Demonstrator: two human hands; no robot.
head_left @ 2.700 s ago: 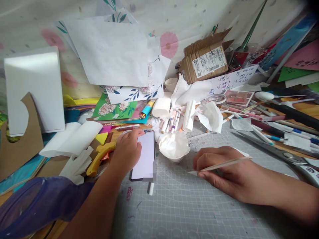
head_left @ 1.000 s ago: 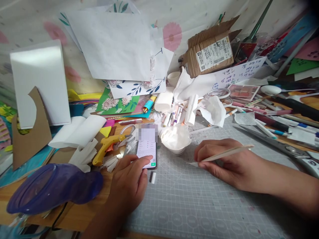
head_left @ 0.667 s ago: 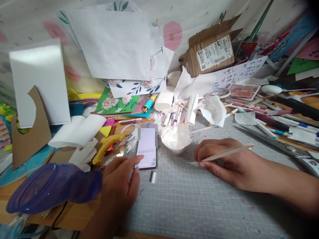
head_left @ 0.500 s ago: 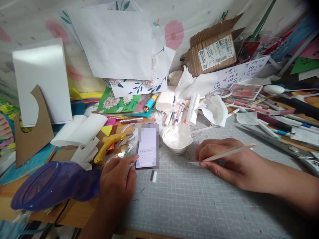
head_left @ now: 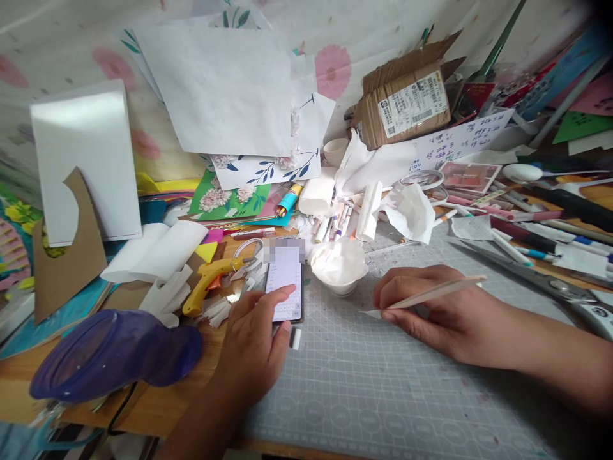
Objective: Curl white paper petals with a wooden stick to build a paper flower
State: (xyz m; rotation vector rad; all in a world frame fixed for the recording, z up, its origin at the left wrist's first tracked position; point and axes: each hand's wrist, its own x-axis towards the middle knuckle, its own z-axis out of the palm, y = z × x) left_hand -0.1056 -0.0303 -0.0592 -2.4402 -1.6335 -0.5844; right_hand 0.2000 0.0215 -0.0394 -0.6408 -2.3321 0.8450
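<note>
**Left index over phone keyboard, right hand pinching a pale stick**

Left hand point(head_left: 256, 338): fingers loosely spread, gripping nothing. Index extends over the lit keyboard of the phone point(head_left: 282, 275); can't tell if the tip touches the glass. Thumb sits just by the phone's lower right corner.

Phone lies flat, screen up, at the left edge of the mat point(head_left: 364, 383), top end toward the far edge of the surface point(head_left: 158, 402). Part of the screen is blurred. Small white cylinder point(head_left: 297, 339) is on the mat, just below the phone.

Right hand point(head_left: 435, 319): fingers closed on the stick point(head_left: 438, 292), pen-style, side of the hand down on the mat. Stick is tilted, pointed tip low and left, other end up and right. Material unclear.

Bowl point(head_left: 339, 262) stands upright between phone and right hand, white stuff inside. Markers point(head_left: 338, 220) are piled behind it.

Glue gun point(head_left: 208, 281) is left of the phone, purple item point(head_left: 110, 354) near the surface's near left corner. Scissors point(head_left: 555, 287) lie toward the right edge, beyond the right wrist. Box point(head_left: 402, 102) is at the far edge.
</note>
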